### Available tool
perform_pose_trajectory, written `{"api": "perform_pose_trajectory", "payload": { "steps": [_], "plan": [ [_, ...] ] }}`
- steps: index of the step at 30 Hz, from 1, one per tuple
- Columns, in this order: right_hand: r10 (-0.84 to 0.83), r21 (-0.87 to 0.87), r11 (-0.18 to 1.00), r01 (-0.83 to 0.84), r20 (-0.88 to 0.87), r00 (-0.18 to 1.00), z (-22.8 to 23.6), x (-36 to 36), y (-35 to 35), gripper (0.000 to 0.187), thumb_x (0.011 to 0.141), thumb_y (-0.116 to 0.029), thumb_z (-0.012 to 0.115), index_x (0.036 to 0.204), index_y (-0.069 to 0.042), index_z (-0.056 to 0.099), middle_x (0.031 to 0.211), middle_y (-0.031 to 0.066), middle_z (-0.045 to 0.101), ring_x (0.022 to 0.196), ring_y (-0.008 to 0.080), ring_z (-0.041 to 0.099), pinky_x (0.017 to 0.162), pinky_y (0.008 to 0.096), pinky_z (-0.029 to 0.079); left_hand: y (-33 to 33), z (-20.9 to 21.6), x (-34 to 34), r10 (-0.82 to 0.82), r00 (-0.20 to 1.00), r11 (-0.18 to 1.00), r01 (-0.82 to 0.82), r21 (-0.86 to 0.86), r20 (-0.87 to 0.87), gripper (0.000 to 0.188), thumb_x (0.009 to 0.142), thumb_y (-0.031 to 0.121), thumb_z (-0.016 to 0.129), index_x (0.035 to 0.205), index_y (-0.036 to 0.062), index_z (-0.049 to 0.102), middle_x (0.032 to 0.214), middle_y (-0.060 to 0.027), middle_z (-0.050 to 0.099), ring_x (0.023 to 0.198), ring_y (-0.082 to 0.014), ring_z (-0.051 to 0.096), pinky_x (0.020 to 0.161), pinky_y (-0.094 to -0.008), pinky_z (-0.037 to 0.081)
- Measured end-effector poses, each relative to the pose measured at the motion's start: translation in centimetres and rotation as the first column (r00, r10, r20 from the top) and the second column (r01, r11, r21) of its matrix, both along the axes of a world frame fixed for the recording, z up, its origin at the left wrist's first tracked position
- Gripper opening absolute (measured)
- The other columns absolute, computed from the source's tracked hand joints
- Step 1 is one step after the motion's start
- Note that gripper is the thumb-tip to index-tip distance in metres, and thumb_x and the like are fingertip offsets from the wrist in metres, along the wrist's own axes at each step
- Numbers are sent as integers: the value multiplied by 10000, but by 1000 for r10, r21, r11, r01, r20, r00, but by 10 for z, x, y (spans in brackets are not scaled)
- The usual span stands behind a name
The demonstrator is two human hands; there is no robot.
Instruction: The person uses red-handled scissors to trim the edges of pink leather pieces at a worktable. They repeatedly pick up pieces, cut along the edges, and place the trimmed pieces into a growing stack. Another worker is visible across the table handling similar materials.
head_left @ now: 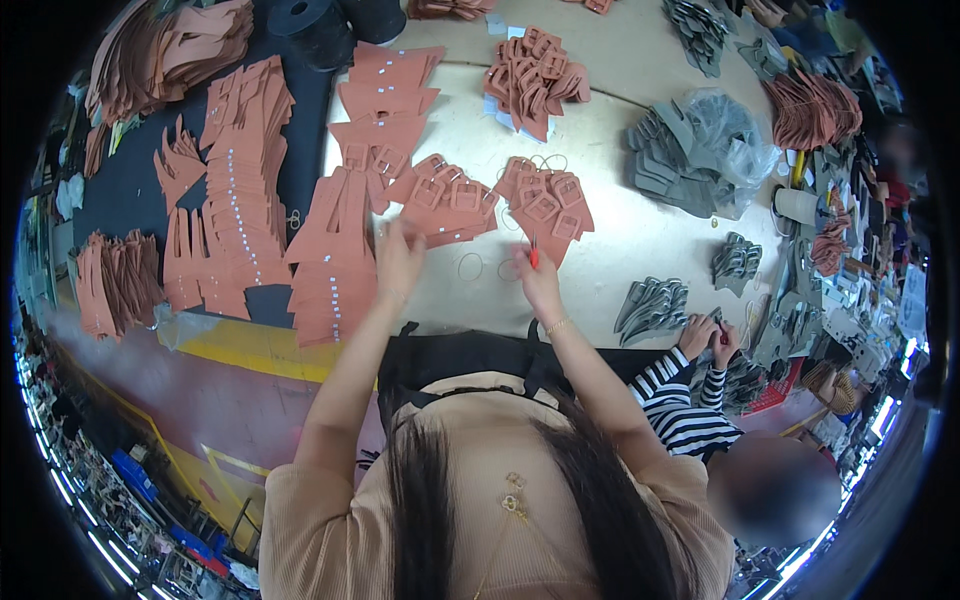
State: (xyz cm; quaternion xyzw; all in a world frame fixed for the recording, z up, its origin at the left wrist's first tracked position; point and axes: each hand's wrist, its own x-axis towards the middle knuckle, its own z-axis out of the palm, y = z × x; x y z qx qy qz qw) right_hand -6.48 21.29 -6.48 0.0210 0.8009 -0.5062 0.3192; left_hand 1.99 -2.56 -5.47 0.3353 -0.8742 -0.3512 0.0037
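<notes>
My left hand [400, 262] is over the table at the near edge of the reddish-brown cut pieces. Its fingers are smeared by motion, so whether they hold a piece cannot be made out. Closest to it are a fanned stack of strap pieces [335, 235] and a pile of pieces with covered buckles [440, 205]. My right hand [540, 285] is closed around a small red-handled pointed tool [534, 258]. Just beyond that hand lies another pile of buckled pieces [548, 205]. Thin loops of cord [470, 266] rest on the table between my hands.
More reddish-brown stacks [235, 190] cover the dark mat at left. Another buckle pile [535, 80] sits farther back. Grey-green pieces [665, 155] with a clear plastic bag [725, 140] are at right. Near right, a co-worker's hands [712, 335] work beside grey pieces [652, 308].
</notes>
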Motion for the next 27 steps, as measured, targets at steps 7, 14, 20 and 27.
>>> {"api": "perform_pose_trajectory", "payload": {
  "steps": [7,14,20,27],
  "plan": [
    [155,158,978,-137,-108,982,12,-52,-63,310,916,-242,556,1077,22,552,1002,252,601,953,413,578,822,445,440,-37,-3,-42,-54,996,979,38,202,75,521,730,187,764,1150,10,513,1170,-177,522,1049,-332,557,881,-413,466],
    [192,174,971,-165,-154,969,21,-59,-89,347,859,-222,646,1065,40,551,1001,251,621,908,403,606,790,428,465,-40,-10,-51,-56,996,972,37,234,76,483,713,198,789,1079,3,542,1038,-142,572,941,-272,592,837,-379,476],
    [102,30,995,-99,-140,985,18,-70,-96,291,877,-191,654,997,27,505,786,146,615,597,275,598,572,351,479,-53,-17,-54,92,995,867,-95,488,31,381,875,310,653,1060,-17,591,830,-94,600,760,-189,565,748,-317,454],
    [-179,-210,951,226,222,958,8,-82,-97,245,916,-167,623,923,-33,417,693,39,517,495,101,502,439,259,408,-59,-4,-60,98,988,812,-149,564,120,368,924,345,597,1049,0,625,706,9,516,657,-85,448,625,-260,402]
  ]
}}
